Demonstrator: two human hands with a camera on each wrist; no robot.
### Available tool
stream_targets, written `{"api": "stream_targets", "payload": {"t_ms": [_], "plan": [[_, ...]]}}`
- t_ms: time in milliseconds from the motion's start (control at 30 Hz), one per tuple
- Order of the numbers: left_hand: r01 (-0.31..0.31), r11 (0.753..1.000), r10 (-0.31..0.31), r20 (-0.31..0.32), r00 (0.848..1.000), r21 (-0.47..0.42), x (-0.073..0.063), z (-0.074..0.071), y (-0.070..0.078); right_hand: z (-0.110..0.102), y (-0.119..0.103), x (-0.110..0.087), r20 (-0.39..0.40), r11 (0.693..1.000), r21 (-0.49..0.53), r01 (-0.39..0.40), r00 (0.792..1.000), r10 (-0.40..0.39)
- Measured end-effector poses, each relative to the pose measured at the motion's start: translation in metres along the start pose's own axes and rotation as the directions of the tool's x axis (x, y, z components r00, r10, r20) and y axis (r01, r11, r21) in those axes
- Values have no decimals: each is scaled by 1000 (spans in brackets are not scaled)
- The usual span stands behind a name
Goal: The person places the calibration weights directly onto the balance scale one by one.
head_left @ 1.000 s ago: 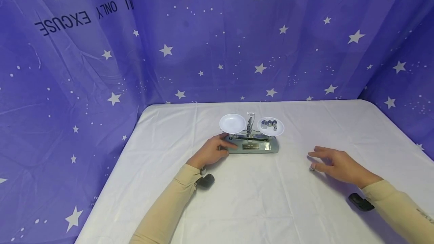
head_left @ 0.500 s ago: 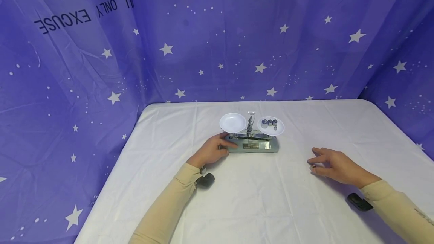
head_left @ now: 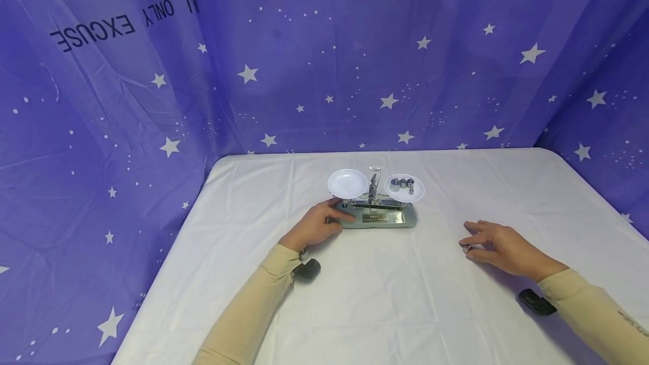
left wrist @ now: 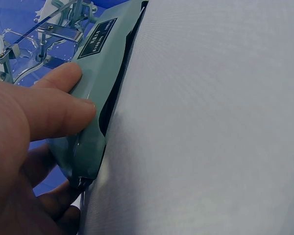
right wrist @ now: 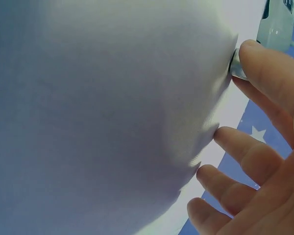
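A green balance scale (head_left: 409,219) stands near the middle of the white table. My left hand (head_left: 313,225) grips the left end of its base; the left wrist view shows the thumb (left wrist: 63,115) on the front face and fingers curled behind. Nothing lies in the left pan (head_left: 347,183), which sits higher than the right pan (head_left: 418,196), where several metal weights (head_left: 395,186) stand. Off to the right, my right hand (head_left: 504,248) pinches a small metal weight (right wrist: 239,67) between thumb and index finger, low at the tabletop. Its other fingers are spread, tips at the cloth.
White cloth covers the table (head_left: 365,297). Purple curtains (head_left: 314,61) with stars and lettering rise behind and on both sides. A black wrist device (head_left: 307,269) hangs under the left wrist, and another black device (head_left: 536,302) under the right.
My right index finger has come down against the small weight, which the thumb alone was beside earlier. The left hand and the scale have stayed in place.
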State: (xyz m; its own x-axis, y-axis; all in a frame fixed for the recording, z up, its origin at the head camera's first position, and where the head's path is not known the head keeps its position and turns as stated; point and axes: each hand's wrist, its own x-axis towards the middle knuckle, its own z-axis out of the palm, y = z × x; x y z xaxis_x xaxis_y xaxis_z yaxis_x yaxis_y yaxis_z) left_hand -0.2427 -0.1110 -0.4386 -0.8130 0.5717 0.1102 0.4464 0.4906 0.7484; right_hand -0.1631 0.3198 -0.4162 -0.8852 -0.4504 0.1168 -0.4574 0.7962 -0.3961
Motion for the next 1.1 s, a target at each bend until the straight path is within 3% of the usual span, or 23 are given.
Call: {"api": "stream_targets", "payload": {"t_ms": [500, 700, 933, 1100], "plan": [[1, 1000, -1, 1, 1000, -2, 0, 0, 1, -6, 0, 5, -94, 992, -60, 111, 989, -116], [0, 1000, 0, 0, 1000, 5, 0, -1, 0, -17, -9, 15, -43, 994, -101, 45, 998, -49], [-3, 1000, 3, 2, 1000, 0, 1, 0, -1, -27, -17, 26, 17, 1000, -14, -19, 1000, 19], [-9, 1000, 9, -4, 1000, -5, 0, 0, -1, -29, -20, 32, 26, 999, 39, -28, 999, 27]]}}
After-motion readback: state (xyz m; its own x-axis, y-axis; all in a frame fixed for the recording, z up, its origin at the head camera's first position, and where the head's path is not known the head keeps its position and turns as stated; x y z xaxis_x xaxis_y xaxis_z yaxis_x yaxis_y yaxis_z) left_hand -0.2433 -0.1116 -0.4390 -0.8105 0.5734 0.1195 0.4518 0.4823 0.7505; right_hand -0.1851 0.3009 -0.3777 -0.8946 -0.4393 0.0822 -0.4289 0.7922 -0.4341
